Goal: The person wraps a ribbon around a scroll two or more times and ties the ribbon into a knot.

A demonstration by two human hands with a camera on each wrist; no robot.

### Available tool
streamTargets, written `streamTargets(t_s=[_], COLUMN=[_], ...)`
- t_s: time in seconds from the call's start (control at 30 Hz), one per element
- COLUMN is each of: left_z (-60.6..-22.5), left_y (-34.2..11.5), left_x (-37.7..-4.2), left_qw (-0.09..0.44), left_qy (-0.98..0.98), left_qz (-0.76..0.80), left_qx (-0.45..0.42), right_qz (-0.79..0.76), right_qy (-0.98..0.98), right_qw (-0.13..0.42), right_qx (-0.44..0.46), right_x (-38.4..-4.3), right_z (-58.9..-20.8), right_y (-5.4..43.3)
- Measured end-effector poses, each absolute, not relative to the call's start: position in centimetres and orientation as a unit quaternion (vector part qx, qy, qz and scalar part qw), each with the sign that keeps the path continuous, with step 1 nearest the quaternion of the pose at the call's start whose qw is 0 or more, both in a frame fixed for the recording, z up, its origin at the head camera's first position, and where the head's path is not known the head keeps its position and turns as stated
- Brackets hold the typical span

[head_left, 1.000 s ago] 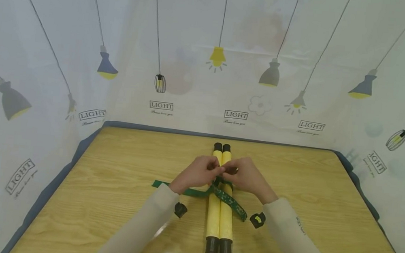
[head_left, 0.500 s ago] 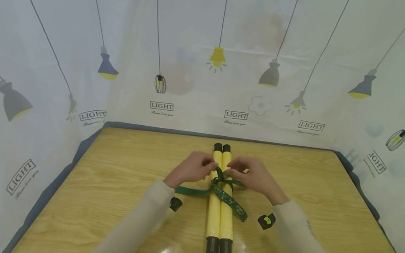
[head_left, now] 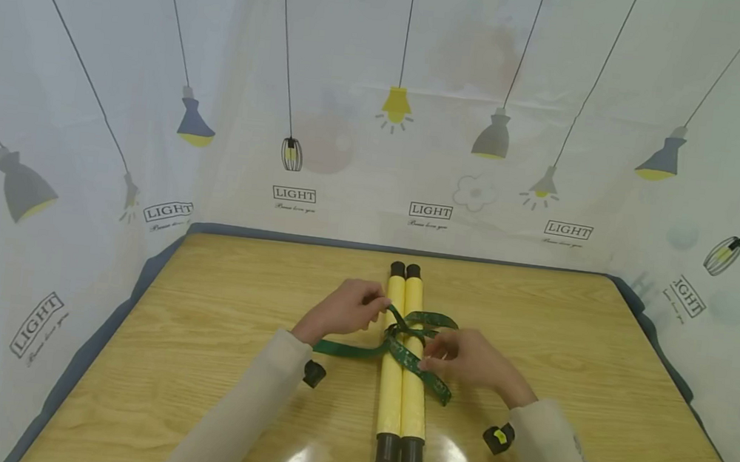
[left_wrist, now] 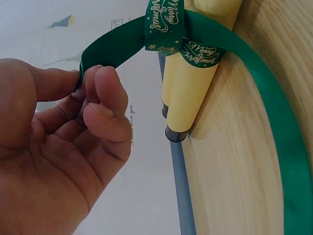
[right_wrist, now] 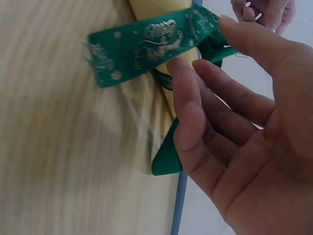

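Two yellow tubes [head_left: 391, 400] with black end caps lie side by side on the table, pointing away from me. A green ribbon [head_left: 420, 370] printed with "Merry Christmas" is wrapped and crossed around their middle. My left hand [head_left: 351, 307] pinches one length of this ribbon between thumb and fingers, drawn up to the left of the crossing. Beside the tubes, my right hand [head_left: 474, 356] hovers with loosely bent fingers at the near-right ribbon tail [right_wrist: 146, 46]. Its thumb and fingertips stand apart in the right wrist view; whether they touch the ribbon is unclear.
The wooden table [head_left: 238, 278] has a dark blue edge along its back and sides. A white backdrop [head_left: 349, 169] printed with lamps rises behind it. Another ribbon tail [head_left: 352, 350] runs left beneath my left wrist.
Both hands were together above the crossing, then parted. The left hand has moved slightly left, still pinching ribbon. The right hand has let go of a ribbon length and moved right and nearer.
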State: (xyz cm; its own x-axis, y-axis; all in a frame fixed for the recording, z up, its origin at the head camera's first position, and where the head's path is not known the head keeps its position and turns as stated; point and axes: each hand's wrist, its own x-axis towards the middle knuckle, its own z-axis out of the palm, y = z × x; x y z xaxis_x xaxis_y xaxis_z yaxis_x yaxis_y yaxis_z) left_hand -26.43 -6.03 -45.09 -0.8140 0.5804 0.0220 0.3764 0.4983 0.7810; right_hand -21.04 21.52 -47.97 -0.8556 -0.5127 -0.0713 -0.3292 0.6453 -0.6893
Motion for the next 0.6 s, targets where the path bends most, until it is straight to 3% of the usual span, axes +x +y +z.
streamTargets(t_s=[0.2, 0.43, 0.6], left_z=[-45.3, -45.2, -45.1], left_y=[-6.3, -6.7, -7.0], left_x=[-26.5, -26.4, -26.4], left_qw=[0.123, 0.126, 0.125], left_qy=[0.856, 0.857, 0.860], left_qz=[0.415, 0.411, 0.407], left_qx=[0.282, 0.285, 0.281], right_qz=[-0.360, -0.353, -0.363], right_qy=[0.886, 0.895, 0.895], right_qw=[0.147, 0.098, 0.097], right_qx=[-0.251, -0.255, -0.242], right_x=[-20.5, -20.5, -20.4], right_z=[-48.8, -48.8, -48.1], right_y=[21.8, 23.5, 25.1])
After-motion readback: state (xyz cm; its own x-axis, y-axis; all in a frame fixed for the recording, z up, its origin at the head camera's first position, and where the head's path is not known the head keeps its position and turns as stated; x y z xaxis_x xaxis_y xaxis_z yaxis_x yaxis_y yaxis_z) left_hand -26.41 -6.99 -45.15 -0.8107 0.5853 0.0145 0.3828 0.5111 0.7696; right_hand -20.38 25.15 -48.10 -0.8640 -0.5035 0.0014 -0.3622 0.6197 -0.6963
